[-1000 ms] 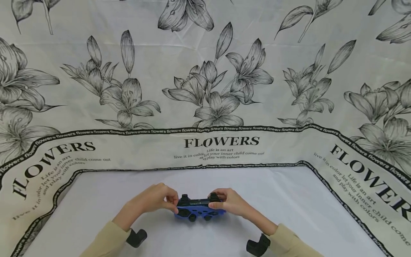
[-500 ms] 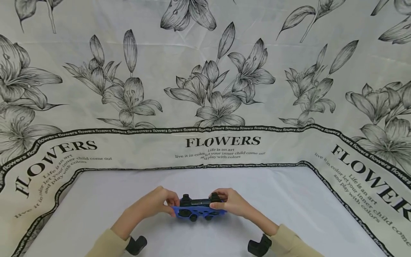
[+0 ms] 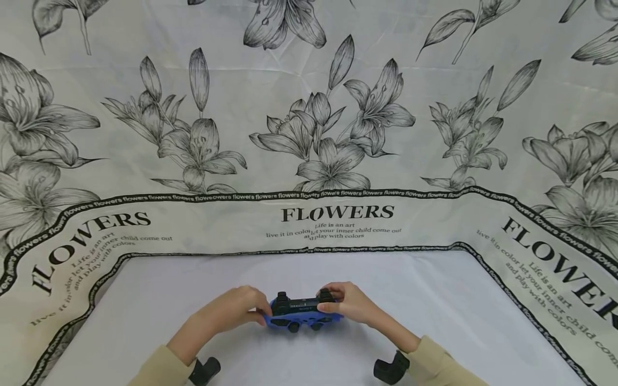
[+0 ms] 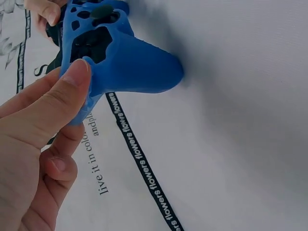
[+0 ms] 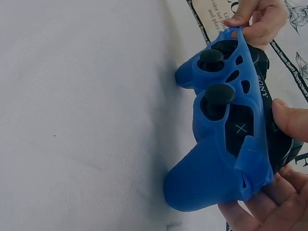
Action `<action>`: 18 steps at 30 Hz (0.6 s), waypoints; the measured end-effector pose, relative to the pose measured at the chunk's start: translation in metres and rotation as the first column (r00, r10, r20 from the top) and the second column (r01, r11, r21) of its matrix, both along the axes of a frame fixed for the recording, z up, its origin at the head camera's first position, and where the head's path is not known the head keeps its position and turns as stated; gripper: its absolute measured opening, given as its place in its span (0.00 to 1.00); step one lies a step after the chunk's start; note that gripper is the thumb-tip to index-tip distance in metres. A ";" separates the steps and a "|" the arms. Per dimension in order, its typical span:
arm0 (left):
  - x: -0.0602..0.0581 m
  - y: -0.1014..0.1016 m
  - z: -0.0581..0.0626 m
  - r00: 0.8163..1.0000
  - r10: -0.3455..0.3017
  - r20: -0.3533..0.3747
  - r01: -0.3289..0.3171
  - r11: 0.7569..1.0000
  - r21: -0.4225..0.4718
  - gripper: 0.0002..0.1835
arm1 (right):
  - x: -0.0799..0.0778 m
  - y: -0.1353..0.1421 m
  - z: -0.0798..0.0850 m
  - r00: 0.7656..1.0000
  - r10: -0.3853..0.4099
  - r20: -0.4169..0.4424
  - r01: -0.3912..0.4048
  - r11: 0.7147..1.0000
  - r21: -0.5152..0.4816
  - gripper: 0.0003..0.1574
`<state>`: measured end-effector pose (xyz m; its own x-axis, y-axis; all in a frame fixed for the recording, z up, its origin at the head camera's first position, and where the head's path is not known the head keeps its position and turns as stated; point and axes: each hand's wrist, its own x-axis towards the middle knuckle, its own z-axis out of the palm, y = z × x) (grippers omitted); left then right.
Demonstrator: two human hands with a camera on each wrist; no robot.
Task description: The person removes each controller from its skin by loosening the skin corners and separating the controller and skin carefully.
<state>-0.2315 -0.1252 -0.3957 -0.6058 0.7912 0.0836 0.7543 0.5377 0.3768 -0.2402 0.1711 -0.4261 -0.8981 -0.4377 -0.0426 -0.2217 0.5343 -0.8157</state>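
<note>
A black game controller is held over the white table in the head view, with a blue silicone cover around its grips and button face. My left hand pinches the cover's edge at the controller's left end, thumb on the button side. In the right wrist view that edge is pulled away from the black body. My right hand grips the controller's right end, its thumb on the black back edge and other fingers beneath. Near the right-hand buttons, a flap of cover is folded over. Thumbsticks poke through the cover.
White cloth covers the table. A flower-printed curtain with a black lettered border stands behind and along both sides. Black wrist-worn devices sit by both beige sleeves.
The controller has tipped slightly, showing more of its black back edge. My left hand has shifted its pinch along the cover's left end; the right hand keeps its grip.
</note>
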 end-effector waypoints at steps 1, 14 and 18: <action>0.001 0.000 -0.001 1.000 -0.001 -0.011 0.001 1.000 0.000 0.05 | 0.000 0.000 0.000 1.000 0.000 -0.002 0.000 1.000 0.000 0.29; -0.004 -0.007 -0.021 0.999 0.023 0.046 -0.027 0.995 0.091 0.05 | -0.003 -0.001 0.002 1.000 0.010 0.006 -0.010 1.000 0.003 0.28; -0.006 -0.008 -0.026 0.998 0.042 0.045 -0.046 0.993 0.109 0.05 | -0.004 -0.001 0.003 1.000 0.025 0.005 -0.025 1.000 0.011 0.27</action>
<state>-0.2372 -0.1331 -0.4215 -0.6446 0.7512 0.1421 0.7128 0.5233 0.4670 -0.2440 0.1706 -0.4228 -0.8866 -0.4597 -0.0513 -0.2316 0.5372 -0.8111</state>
